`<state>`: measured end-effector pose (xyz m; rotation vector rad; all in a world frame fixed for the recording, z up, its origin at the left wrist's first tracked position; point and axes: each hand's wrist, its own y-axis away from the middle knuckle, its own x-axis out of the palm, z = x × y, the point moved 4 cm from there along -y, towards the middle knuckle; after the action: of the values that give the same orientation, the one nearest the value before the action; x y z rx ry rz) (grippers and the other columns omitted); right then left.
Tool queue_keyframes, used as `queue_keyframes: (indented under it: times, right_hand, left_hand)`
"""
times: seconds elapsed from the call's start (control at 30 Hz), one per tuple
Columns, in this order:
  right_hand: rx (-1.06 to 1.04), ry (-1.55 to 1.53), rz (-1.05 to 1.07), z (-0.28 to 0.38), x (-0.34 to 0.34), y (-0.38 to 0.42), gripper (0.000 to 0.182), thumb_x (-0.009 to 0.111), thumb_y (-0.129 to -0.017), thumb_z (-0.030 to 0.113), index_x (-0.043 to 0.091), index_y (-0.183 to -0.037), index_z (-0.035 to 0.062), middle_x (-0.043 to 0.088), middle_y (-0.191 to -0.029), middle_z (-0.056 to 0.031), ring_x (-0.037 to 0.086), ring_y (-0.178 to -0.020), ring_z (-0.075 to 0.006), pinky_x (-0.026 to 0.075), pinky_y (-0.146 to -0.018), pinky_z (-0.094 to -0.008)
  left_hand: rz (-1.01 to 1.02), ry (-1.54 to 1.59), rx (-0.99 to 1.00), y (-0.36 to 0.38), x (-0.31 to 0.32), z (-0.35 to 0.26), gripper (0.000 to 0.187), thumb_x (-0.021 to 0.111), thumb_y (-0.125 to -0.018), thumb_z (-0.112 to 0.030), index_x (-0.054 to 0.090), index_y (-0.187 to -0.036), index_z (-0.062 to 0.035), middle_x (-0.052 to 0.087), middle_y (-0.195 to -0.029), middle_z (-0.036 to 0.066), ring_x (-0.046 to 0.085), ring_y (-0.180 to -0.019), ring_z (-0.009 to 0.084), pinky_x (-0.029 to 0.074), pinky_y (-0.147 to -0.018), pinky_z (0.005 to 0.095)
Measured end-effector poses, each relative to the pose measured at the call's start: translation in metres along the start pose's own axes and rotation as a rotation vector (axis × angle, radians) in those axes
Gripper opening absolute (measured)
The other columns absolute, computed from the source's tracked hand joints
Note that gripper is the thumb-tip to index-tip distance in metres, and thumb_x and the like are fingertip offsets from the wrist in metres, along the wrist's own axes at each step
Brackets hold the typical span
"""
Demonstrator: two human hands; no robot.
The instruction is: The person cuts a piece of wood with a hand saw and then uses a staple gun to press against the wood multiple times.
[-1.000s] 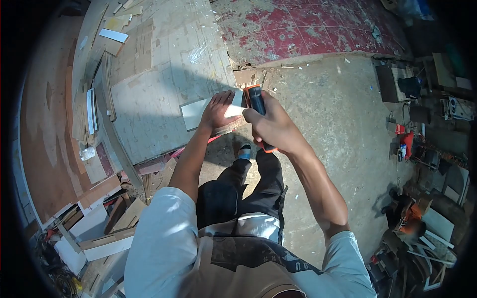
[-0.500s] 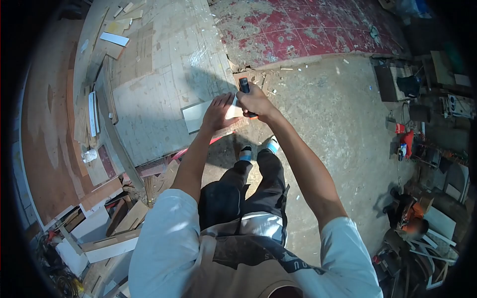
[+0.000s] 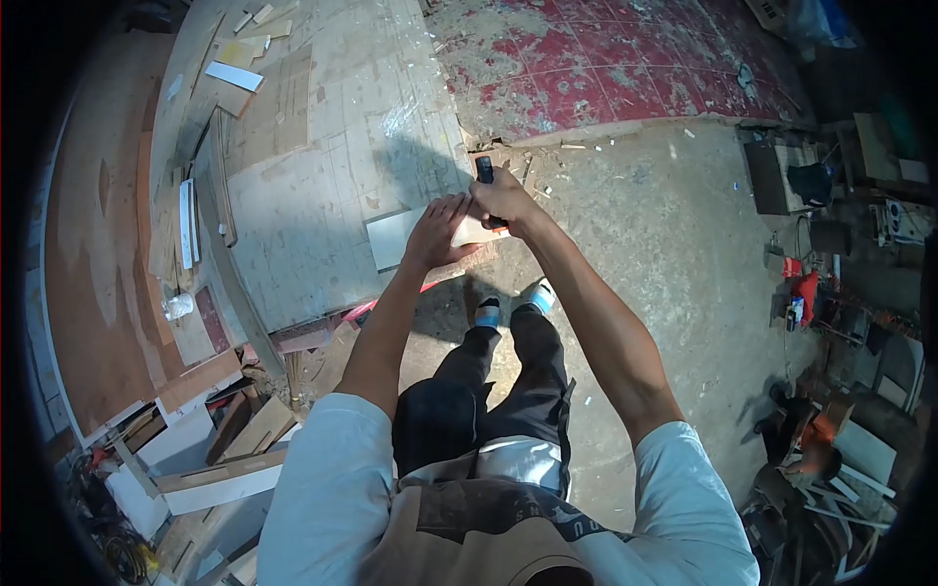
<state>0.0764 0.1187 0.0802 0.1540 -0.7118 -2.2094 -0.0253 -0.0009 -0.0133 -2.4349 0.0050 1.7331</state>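
Small white panel [image 3: 405, 237] pinned flat on workbench [image 3: 313, 166] under spread left hand [image 3: 437, 232]. Black tool [image 3: 486, 174] clenched in right hand [image 3: 503, 200], just beyond panel's far end. Edge-working step judged underway; steady hold-down needed next.

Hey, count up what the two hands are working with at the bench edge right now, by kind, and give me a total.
Hand tools, black, gripped by the right hand: 1, the black tool
Flat pale panels under the left hand: 1, the pale panel
Total: 2
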Motion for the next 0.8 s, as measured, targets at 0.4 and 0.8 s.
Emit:
queue_keyframes:
  times: [0.4,0.8]
  right_hand:
    - [0.009,-0.029,-0.018,0.045,-0.007,0.087,0.023,0.058,-0.092,0.016,0.047,-0.102,-0.0014,0.051,-0.072,-0.0053,0.051,-0.051,-0.0126,0.044,-0.042,-0.0306]
    - [0.005,-0.066,-0.022,-0.012,0.003,0.009,0.011,0.054,-0.087,0.01,0.048,-0.092,0.0019,0.049,-0.06,-0.0017,0.045,-0.046,-0.0109,0.037,-0.04,-0.0268]
  left_hand:
    - [0.081,0.067,-0.02,-0.004,-0.018,-0.019,0.089,0.073,-0.078,-0.044,0.038,-0.144,0.0048,0.046,-0.143,0.021,0.042,-0.135,0.0355,0.031,-0.115,0.046]
    - [-0.039,0.052,0.035,-0.003,-0.006,-0.006,0.096,0.081,-0.069,-0.047,0.042,-0.143,0.0033,0.049,-0.139,0.019,0.047,-0.129,0.035,0.037,-0.111,0.0456]
